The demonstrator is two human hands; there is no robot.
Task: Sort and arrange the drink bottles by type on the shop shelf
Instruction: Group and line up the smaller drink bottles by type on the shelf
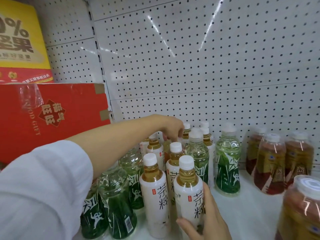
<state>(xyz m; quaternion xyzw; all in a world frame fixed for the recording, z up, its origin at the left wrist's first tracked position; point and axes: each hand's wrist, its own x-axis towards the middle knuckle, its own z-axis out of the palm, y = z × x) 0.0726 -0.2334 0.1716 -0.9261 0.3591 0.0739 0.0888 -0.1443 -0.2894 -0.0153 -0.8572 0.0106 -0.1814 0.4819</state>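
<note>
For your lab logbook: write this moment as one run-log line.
left hand: reaching rear bottles | right hand: holding white-label tea bottle | shelf: unsorted

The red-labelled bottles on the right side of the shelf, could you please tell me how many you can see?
4: three grouped near the back panel, namely a rear-left one, a front one and a right one, plus one blurred close-up at the right edge. Others may be hidden.

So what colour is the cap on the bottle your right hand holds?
White cap, clearest in the head view.
</note>
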